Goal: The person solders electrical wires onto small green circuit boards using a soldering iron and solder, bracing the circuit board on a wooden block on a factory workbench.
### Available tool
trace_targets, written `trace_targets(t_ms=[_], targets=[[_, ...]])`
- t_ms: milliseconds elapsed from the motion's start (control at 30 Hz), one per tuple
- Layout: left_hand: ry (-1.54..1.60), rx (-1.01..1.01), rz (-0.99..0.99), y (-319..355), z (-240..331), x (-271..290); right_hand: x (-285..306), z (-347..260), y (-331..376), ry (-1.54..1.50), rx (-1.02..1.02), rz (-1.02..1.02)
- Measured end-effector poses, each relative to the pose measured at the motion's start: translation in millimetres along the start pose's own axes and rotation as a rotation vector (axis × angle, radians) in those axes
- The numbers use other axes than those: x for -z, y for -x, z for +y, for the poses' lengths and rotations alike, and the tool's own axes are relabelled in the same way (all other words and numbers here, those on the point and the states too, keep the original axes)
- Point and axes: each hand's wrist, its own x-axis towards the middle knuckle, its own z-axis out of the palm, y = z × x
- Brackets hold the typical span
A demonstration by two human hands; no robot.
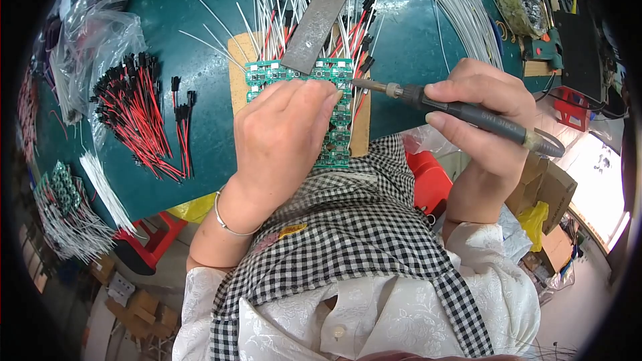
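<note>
My right hand [488,110] grips a dark soldering iron [461,110] like a pen. Its metal tip points left and meets the upper right part of a green circuit board panel [340,137]. Over the panel's middle my left hand [277,134] is closed, fingertips pinched close to the iron's tip; what they hold is too small to make out. Beneath the panel lies a brown board [361,127]. A flat grey metal bar [321,20] rests slantwise across the panel's far edge. White wires [267,20] and red-black leads [361,23] fan out beyond it.
Left on the green table [214,107] lie a pile of red-black connector leads [137,113], a white wire bundle [107,190] and wired green boards [60,194]. White wires [461,10] lie far right, near a solder-wire-like roll [521,10]. A red stool [428,180] stands below.
</note>
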Motion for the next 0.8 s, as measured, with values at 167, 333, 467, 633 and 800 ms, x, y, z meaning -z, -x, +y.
trace_targets(t_ms=[167, 333, 467, 633, 800], targets=[[-0.049, -0.02, -0.001, 2.3, -1.8, -3.8, -0.3, -2.7, -2.5, 0.015, 0.03, -0.026], [-0.053, -0.029, -0.016, 1.8, -2.4, -0.4, -0.9, -1.9, -3.6, 0.016, 0.033, -0.026], [0.013, 0.018, 0.039, 1.3, 4.5, 10.2, 7.7, 1.8, 1.1, -0.016, 0.021, -0.012], [0.044, 0.105, 0.037, 10.5, 7.7, 23.4, 23.8, 8.9, 15.4, -0.052, 0.044, 0.036], [0.034, 0.055, 0.04, 14.4, 9.4, 30.7, 13.4, 5.9, 21.2, -0.138, -0.037, 0.054]])
